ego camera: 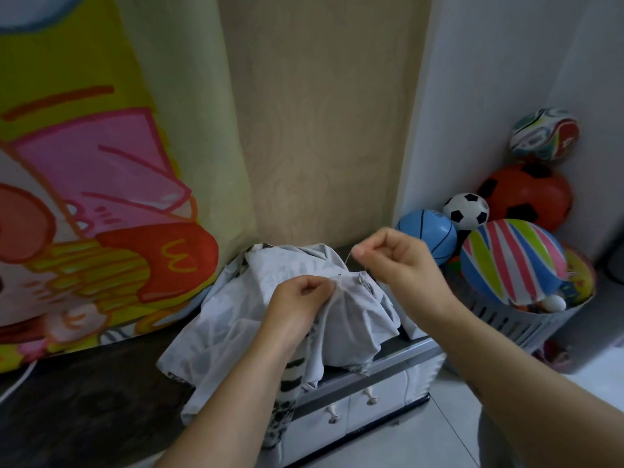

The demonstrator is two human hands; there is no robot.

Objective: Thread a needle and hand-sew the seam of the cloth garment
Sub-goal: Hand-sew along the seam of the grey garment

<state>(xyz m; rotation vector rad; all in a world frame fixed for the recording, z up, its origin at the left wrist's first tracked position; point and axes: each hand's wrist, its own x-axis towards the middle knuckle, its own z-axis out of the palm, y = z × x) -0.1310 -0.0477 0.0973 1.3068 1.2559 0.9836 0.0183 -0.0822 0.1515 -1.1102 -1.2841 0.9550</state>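
Left grip [299, 295]: closed, thumb and forefinger pinching a gathered fold of the garment [351, 319] at its raised top edge. The fingers point right, toward the seam [353, 282].

Garment: pale grey cloth, draped over the bench [415, 346] and hanging down its front. The worked stretch of seam lies just right of the left grip, lifted clear of the bench top.

Thread [348, 259]: a thin pale line rising from the seam, up and to the right, into the right grip. It appears nearly taut. Whether the part at the fingertips is needle or thread cannot be told.

Right grip [393, 256]: closed, fingertips pinching the upper end of that line. It sits above and to the right of the seam, near it but not touching the cloth.

Judgement: the coming move turns on this line. The seam lies down and left of the right grip, so the next stitch must return along that same slant while the left grip, the nearer to the cloth, steadies the fold.
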